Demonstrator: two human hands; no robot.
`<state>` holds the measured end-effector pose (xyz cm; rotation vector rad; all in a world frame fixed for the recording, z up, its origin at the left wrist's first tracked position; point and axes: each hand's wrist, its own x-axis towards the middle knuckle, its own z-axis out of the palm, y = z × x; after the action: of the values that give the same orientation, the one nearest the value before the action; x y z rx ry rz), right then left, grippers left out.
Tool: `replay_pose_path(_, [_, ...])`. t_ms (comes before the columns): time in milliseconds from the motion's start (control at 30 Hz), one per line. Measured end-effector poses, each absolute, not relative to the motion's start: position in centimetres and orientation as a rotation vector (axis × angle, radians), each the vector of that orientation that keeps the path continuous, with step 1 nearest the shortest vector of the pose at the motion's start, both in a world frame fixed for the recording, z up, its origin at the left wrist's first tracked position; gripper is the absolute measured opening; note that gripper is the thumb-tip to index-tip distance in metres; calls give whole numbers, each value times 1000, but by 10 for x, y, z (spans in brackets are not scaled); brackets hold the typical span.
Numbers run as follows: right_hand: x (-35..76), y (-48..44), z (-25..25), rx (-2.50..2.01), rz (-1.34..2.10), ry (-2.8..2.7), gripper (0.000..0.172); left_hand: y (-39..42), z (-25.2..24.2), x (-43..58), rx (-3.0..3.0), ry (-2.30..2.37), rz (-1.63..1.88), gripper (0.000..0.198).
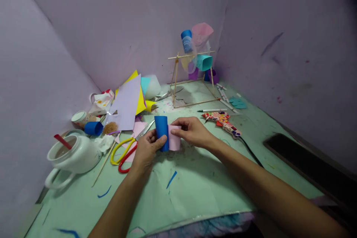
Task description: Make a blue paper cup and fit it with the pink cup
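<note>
My left hand [146, 150] pinches a blue paper roll [161, 130] that stands upright over the green table sheet [195, 189]. My right hand [192, 131] grips a pink paper roll [174, 141] pressed against the blue one's right side. Both hands are closed around these rolls near the middle of the table. Just left of my left hand lie scissors with yellow and red handles [124, 152].
A stick frame carrying coloured paper cups [195, 67] stands at the back. A patterned glue gun [224, 122], pens [212, 110], coloured paper sheets [128, 102], a white pitcher [75, 154], a blue cap [93, 128] and a dark slab [301, 163] surround the hands.
</note>
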<state>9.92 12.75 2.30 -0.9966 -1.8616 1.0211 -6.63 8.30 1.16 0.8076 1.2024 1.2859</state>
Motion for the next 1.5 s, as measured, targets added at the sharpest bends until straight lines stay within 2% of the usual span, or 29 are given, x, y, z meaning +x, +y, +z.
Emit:
replay_pose_path(567, [98,125,26,-941,1058,-1815,15,81,18,-66,887,1193,1282,63])
replay_pose_path(933, [107,119,35,-813,681,-2050,37,78,26,-62,1021,1244,1324,53])
replay_pose_path(1067, [107,117,35,-781,603,-2129,37,80,22,-64,1083,1192,1322,48])
replay_pose_path(1267, [106,111,35,-767,552,-2167,34,80,19,-66,1059,1183,1335,55])
replay_pose_path(1400, [109,119,30,-830,584,-2041,32,81,18,-69,1052,1223,1355,48])
replay_pose_path(1500, [112,142,20,-1008,739,-1729,28,80,19,-72,1067,1265,1375,46])
